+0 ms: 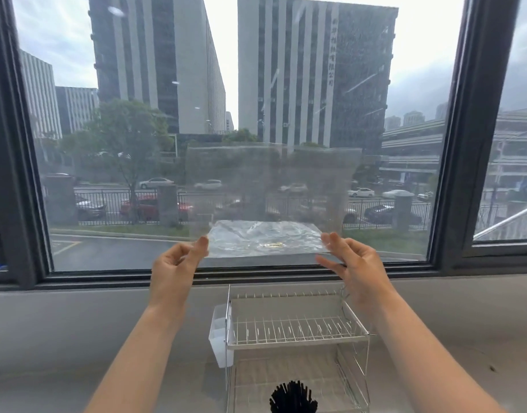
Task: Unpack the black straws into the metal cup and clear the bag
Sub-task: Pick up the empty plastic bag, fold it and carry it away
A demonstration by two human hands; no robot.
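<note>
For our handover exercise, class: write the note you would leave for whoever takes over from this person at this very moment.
Left hand: pinching the left edge of the clear bag.
Right hand: pinching its right edge; the bag is held up before the window, apparently empty.
Black straws: bunched upright at the bottom of the view, in front of the dish rack; the cup itself is out of view.
Done: straws are out of the bag.
Left: put the bag away.
</note>
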